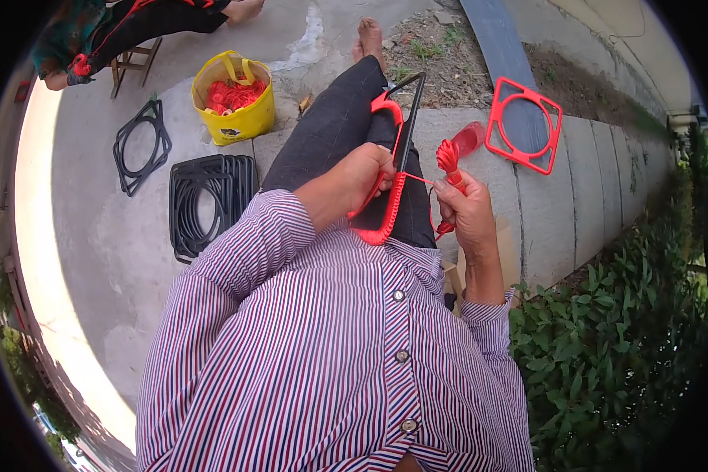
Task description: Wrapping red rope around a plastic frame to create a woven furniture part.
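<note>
Concrete floor [118, 236] bears black frames [208, 200], yellow bag [236, 98].

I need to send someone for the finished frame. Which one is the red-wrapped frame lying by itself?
Start at the long concrete ledge right of the person's legs. On its top lies one square red-wrapped frame with an inner ring. The other loose frames, the stacked black square frames, lie left on the ground.

open concrete left of the leg, though the black frame stack [208, 204], loose black frame [140, 145] and yellow bag [234, 98] crowd it, and on the right the ledge is bare up to the red frame [525, 126], bushes [613, 346] hemming below.
</note>
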Tool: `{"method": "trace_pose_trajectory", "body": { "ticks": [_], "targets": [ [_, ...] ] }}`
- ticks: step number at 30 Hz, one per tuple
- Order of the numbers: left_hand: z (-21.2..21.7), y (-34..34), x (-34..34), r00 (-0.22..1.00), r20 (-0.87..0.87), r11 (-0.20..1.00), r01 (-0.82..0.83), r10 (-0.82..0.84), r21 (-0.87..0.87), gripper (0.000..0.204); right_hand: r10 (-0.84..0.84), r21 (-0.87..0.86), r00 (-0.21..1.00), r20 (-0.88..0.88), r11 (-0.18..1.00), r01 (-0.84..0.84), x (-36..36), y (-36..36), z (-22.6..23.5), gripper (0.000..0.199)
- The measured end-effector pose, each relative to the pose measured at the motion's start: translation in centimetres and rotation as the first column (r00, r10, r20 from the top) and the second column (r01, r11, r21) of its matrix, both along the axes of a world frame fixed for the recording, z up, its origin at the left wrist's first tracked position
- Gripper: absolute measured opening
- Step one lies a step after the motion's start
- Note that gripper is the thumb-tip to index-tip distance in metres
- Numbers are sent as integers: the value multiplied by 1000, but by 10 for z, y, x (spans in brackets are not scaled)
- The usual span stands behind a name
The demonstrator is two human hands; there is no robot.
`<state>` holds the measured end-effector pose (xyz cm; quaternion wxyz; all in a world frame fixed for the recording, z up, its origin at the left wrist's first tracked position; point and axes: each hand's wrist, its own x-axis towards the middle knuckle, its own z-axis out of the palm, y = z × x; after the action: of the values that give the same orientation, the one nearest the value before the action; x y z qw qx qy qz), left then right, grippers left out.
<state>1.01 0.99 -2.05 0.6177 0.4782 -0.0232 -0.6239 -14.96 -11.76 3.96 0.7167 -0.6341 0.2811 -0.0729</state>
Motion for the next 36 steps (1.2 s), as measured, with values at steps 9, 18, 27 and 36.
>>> {"method": "trace_pose_trajectory", "body": {
  "ticks": [9, 18, 27, 36],
  "targets": [
    [13, 16, -6, 461, 876, 987, -136, 143, -90, 35, -179, 408, 963, 200, 909, 84, -20, -17, -15, 37],
    [94, 7, -15, 997, 3, 806, -56, 71, -589, 28, 195, 392, 792, 579, 785, -480, 2, 22, -7, 60],
    [81, 61, 45, 132, 988, 937, 349, -75, 24, 20, -144, 304, 968, 206, 950, 77, 7, -33, -25, 28],
    [45, 22, -5, 261, 926, 962, 51, -271, 267, 29, 446, 45, 847, -289, 890, -453, 28, -16, -28, 25]
  ]
}}
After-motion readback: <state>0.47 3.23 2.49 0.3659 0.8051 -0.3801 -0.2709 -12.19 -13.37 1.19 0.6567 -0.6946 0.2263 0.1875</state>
